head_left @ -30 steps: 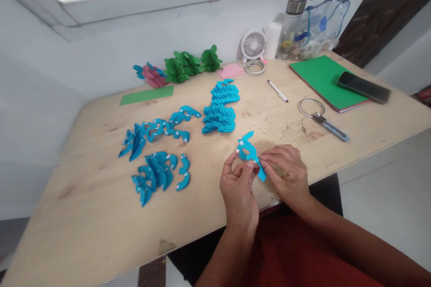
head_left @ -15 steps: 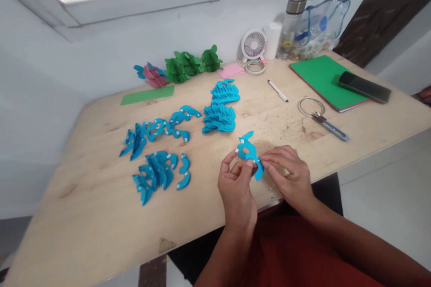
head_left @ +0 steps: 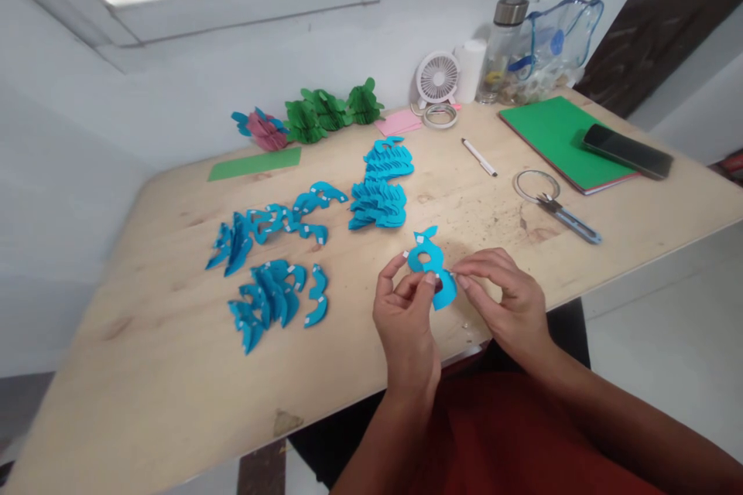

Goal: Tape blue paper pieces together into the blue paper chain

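My left hand (head_left: 409,313) is closed on a blue paper cutout (head_left: 446,294), pinching it between thumb and fingers above the table's front part. The cutout has scalloped edges, openings and small white squares stuck on it. A tiny white piece sits on a left fingertip. At the cutout's right edge, my right hand (head_left: 505,298) is closed in a pinch; what lies between its fingertips is too small to make out. To the left lie folded blue paper pieces (head_left: 270,294) with white squares. Beyond the hands stand stacked blue paper pieces (head_left: 377,205).
Green paper shapes (head_left: 328,110), a pink paper shape (head_left: 267,131) and a small fan (head_left: 438,79) stand by the wall. On the right are thread snips (head_left: 572,220), a tape roll (head_left: 537,186), a pen (head_left: 479,157), a green pad (head_left: 551,131) and a phone (head_left: 627,151).
The blue cutout has turned and now shows flatter towards me. My right hand has shifted slightly right, its fingertips still by the cutout's edge. Pieces on the table look unmoved.
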`<state>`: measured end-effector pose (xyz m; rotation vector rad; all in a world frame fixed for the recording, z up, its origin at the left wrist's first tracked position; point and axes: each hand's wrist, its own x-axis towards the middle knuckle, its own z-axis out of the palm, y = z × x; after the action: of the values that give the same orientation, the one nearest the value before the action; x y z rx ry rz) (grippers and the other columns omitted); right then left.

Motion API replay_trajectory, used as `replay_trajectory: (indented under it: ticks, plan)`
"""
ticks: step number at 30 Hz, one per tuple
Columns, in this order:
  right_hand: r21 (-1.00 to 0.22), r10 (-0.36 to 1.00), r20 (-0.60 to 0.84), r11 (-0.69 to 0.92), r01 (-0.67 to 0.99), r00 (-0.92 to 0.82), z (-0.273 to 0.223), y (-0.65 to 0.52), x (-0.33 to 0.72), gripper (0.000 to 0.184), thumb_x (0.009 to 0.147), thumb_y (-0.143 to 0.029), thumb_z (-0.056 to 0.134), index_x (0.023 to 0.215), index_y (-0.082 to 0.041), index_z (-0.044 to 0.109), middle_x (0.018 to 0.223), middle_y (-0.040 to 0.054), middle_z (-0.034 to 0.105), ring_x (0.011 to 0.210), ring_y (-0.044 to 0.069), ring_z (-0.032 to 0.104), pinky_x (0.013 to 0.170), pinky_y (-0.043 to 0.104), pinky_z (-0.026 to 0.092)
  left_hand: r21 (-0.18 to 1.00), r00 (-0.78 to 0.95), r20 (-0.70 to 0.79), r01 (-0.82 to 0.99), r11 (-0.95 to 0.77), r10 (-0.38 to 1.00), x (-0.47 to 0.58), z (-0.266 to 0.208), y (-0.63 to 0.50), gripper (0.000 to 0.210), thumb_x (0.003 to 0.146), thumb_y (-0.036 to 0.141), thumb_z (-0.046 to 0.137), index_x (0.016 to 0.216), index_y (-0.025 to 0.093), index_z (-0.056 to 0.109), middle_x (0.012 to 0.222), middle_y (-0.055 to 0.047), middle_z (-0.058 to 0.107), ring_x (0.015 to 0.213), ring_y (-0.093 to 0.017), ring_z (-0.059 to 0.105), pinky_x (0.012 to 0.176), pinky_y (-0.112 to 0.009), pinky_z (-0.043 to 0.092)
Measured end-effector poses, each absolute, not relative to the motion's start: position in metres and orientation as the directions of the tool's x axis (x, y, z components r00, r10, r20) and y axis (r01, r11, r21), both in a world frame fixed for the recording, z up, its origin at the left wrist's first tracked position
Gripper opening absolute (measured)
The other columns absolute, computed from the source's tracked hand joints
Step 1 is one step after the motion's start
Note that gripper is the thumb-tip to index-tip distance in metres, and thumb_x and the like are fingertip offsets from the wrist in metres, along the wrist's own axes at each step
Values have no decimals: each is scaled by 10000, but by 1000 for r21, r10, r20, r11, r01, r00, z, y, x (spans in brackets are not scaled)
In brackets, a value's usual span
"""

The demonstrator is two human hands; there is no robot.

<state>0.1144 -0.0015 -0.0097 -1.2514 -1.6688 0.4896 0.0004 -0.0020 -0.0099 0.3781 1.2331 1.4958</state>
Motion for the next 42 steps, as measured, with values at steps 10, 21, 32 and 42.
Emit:
replay_trajectory:
  ticks: [10, 21, 32, 42]
  plan:
    - [-715, 883, 470, 395, 578, -22, -14, 0, 110, 109, 824, -189, 591, 804, -240, 686, 818, 33, 706, 821, 208, 628, 761, 401, 473, 904, -392, -263, -418, 84, 881, 3, -8, -6, 441, 658, 144, 727, 1071, 182, 580, 652, 20, 680, 644, -123, 656, 669, -245, 527]
    - [-641, 845, 534, 420, 642, -19, -18, -2, 108, 96, 829, -190, 595, 821, -238, 678, 809, 21, 726, 796, 202, 639, 775, 402, 458, 887, -360, -278, -452, 94, 890, 5, -11, -8, 440, 667, 152, 720, 1075, 191, 561, 693, 12, 695, 676, -126, 670, 702, -252, 537]
    - [-529, 782, 619, 482, 698, -71, -17, -3, 107, 107, 817, -141, 608, 847, -239, 637, 816, 10, 732, 806, 203, 638, 781, 402, 450, 895, -362, -259, -438, 82, 895, 5, -11, -11, 472, 646, 155, 738, 1081, 197, 561, 709, 5, 708, 696, -134, 674, 719, -255, 524]
    - [-528, 789, 609, 477, 703, -79, -17, -4, 108, 96, 812, -143, 614, 842, -231, 637, 816, 9, 731, 804, 198, 629, 785, 394, 442, 917, -366, -223, -394, 67, 904, 4, -12, -13, 442, 663, 129, 718, 1071, 197, 561, 681, 18, 689, 666, -118, 653, 691, -231, 515]
